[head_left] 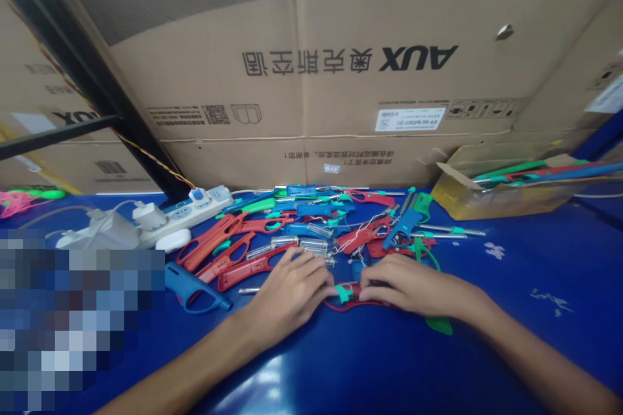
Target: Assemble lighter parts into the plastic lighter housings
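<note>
My left hand (296, 285) and my right hand (396, 279) meet over a red lighter casing (357, 304) with a teal trigger piece (344, 294) on the blue table. The fingers of both hands are bent around its two ends. A metal tube (249, 290) sticks out to the left from under my left hand. Just behind the hands lie clear cylinders (314, 244), red casings (257, 266) and blue casings (403, 228), some with white wires. A green casing part (439, 325) lies below my right wrist.
On the right stands an open carton (501, 201) filled with coloured lighters. A white power strip (195, 209) with plugs is at the left. Large cardboard (302, 97) rises behind the pile. A blue casing (195, 286) lies near my left forearm. Small scraps (494, 250) are at the right.
</note>
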The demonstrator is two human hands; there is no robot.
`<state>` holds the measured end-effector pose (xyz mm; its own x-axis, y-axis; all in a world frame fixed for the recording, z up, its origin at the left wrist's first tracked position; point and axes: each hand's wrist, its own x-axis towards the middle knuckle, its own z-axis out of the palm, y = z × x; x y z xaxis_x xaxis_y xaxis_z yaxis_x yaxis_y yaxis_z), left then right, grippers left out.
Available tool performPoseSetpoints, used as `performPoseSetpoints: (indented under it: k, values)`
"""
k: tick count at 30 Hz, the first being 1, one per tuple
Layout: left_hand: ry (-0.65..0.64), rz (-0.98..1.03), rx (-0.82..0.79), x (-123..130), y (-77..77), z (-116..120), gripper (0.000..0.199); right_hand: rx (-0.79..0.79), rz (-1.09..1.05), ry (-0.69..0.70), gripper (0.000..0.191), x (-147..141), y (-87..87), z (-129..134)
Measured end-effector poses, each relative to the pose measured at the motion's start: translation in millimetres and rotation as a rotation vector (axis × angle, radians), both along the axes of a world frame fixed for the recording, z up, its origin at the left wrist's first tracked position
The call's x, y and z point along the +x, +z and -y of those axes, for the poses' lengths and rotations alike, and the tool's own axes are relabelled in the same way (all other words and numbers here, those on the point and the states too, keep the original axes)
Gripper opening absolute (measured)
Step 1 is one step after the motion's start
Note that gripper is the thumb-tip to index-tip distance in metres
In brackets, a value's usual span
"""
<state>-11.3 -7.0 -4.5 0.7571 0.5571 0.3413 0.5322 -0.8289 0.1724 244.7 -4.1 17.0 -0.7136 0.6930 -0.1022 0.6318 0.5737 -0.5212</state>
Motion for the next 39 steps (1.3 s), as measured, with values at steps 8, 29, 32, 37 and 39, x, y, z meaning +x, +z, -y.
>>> performPoseSetpoints:
  k: [8, 29, 32, 37, 39]
  values:
    - [0.006, 0.022, 0.039, 0.0, -2.6, -1.8, 0.028, 0.005, 0.009, -0.002, 0.028, 0.6, -1.4, -0.1]
    - [-0.008, 0.064, -0.016, -0.3, -6.1, -2.7, 0.027, 0.038, 0.014, 0.002, 0.028, -0.5, -4.0, -0.4]
    - [-0.014, 0.081, 0.014, -0.5, -6.6, -3.3, 0.029, 0.032, 0.014, -0.009, 0.027, -1.0, -2.4, 0.4]
    - [-0.008, 0.057, -0.003, -0.8, -6.8, -3.2, 0.027, 0.023, 0.022, -0.011, 0.029, -0.7, -1.6, 1.8]
    - [-0.005, 0.046, -0.016, -1.1, -7.7, -3.1, 0.024, 0.019, 0.031, -0.011, 0.030, -0.4, -1.7, 2.0]
